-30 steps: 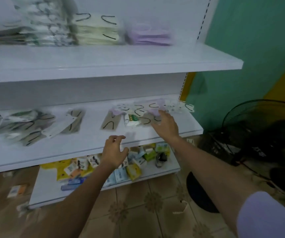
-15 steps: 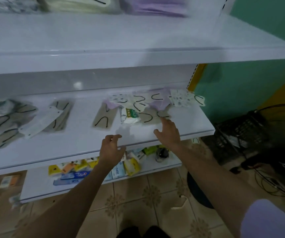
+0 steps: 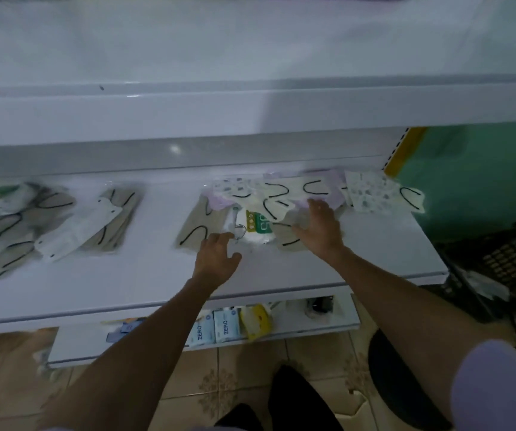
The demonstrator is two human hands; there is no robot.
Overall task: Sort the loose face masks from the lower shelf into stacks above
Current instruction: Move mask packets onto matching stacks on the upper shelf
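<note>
Right hand (image 3: 320, 230): fingers spread, palm down, flat on the loose masks (image 3: 281, 203) at the right of the middle shelf (image 3: 144, 275); grips nothing.
Left hand (image 3: 216, 259): fingers loosely curled and apart, hovering just above the shelf; fingertips near a beige mask (image 3: 196, 233) and a white pack with green print (image 3: 255, 227). Whether they touch is unclear. Holds nothing.

Masks, right cluster: overlapping heap in clear sleeves, beige, cream, lilac and spotted, with black ear loops. One spotted mask (image 3: 375, 195) lies at the far right edge. Exact count not legible.
Masks, left group (image 3: 48, 225): beige pieces fanned out, one white mask laid across them; blurred, count unclear.

Upper shelf (image 3: 188, 57): white, seen from its front lip; contents cut off at the top.
Bottom shelf (image 3: 312, 325): two boxes marked ZERO (image 3: 216, 326), one yellow packet (image 3: 256, 320), other small items.
Room: patterned tile floor (image 3: 219, 384), green wall (image 3: 483, 181) at right.
</note>
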